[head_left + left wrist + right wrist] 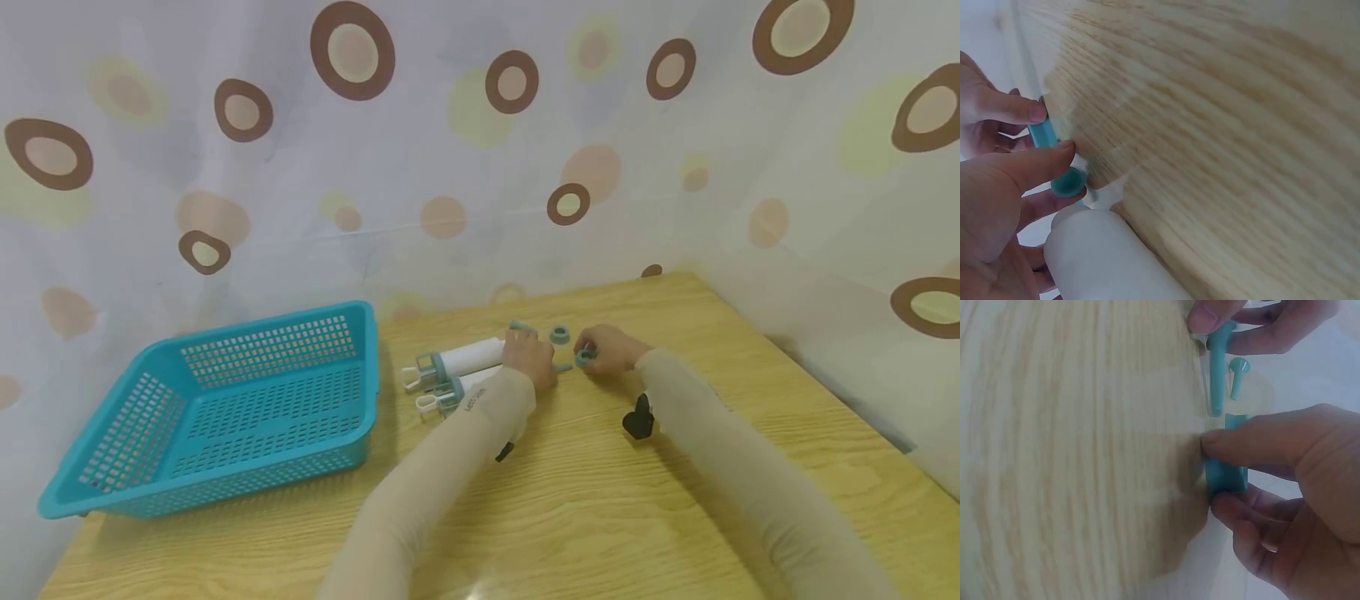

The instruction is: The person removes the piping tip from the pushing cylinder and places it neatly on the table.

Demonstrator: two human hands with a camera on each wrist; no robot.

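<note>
My left hand (529,360) pinches a tapered teal nozzle (1217,375) between thumb and fingers, beside the front end of a white tube (1107,259). To its right, my right hand (609,350) pinches a short teal ring-shaped cap (1225,476) at the tabletop. The nozzle and that cap are apart. Two white tubes with teal ends and white loop handles lie side by side; the farther tube (468,358) is clearest, and the nearer tube (480,379) is partly covered by my left hand and sleeve.
A second teal ring cap (560,335) lies just beyond my hands. Another teal nozzle (522,327) is on the table behind my left hand. A blue perforated basket (367,367) stands at the left. Patterned cloth (420,167) hangs behind the wooden table (585,500).
</note>
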